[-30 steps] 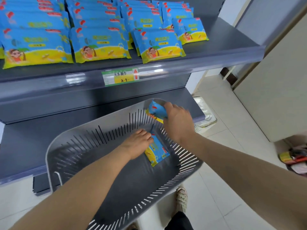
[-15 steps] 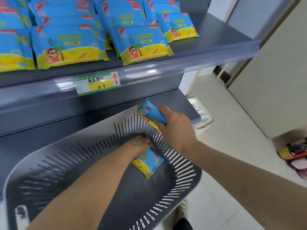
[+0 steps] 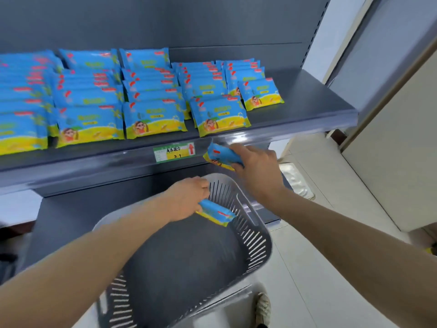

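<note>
My right hand [image 3: 256, 165] grips a blue and yellow wipes packet [image 3: 221, 156] just below the front lip of the grey shelf [image 3: 307, 100]. My left hand [image 3: 188, 197] holds a second, similar packet [image 3: 216, 213] over the far end of the grey slotted basket [image 3: 250, 235], clear of its floor. Rows of matching packets [image 3: 151, 114] lie stacked on the shelf above both hands. The rightmost row ends with a single small packet [image 3: 260, 95], and bare shelf lies to its right.
A price label [image 3: 173, 152] with a red arrow sits on the shelf's front rail. A lower dark shelf [image 3: 71, 214] lies behind the basket. A shiny tray [image 3: 295, 181] rests on the tiled floor at right, near a beige cabinet [image 3: 390, 150]. My shoe [image 3: 262, 308] shows below.
Both hands rose out of the basket, each lifting a packet; the right hand went up to the shelf's front rail. The view tilted up, showing more of the shelf.
</note>
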The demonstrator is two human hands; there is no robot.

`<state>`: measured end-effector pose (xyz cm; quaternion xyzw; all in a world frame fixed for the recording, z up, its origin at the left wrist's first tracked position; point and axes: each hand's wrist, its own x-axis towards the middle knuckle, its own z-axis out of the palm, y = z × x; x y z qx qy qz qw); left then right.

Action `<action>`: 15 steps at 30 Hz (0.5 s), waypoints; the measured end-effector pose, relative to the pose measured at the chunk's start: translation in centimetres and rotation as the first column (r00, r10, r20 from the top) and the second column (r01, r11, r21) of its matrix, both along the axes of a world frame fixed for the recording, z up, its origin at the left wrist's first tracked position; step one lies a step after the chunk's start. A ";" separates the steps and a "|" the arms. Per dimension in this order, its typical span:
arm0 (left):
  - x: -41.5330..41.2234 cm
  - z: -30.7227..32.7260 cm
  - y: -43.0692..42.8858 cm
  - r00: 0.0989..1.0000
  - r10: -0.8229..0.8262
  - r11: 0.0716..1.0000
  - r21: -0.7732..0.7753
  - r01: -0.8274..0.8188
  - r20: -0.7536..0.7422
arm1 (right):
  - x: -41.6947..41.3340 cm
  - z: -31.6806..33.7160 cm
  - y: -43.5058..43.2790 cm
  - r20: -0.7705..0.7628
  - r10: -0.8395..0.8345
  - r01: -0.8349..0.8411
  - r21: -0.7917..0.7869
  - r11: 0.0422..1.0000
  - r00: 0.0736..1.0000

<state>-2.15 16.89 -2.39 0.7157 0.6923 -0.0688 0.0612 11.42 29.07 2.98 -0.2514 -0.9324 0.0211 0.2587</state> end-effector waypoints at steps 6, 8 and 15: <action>0.5 9.1 0.0 0.994 0.059 0.939 0.333 -0.086 0.092 | 0.3 6.4 3.3 -0.062 0.014 -0.005 0.154 0.988 0.998; 0.8 11.3 0.9 0.995 0.058 0.902 0.423 -0.089 0.086 | 0.6 8.1 5.1 -0.092 -0.002 0.017 0.163 0.986 0.996; 2.0 15.6 7.3 0.975 0.186 0.853 0.471 -0.223 0.125 | 1.4 12.4 15.8 0.238 -0.046 0.027 0.081 0.996 0.970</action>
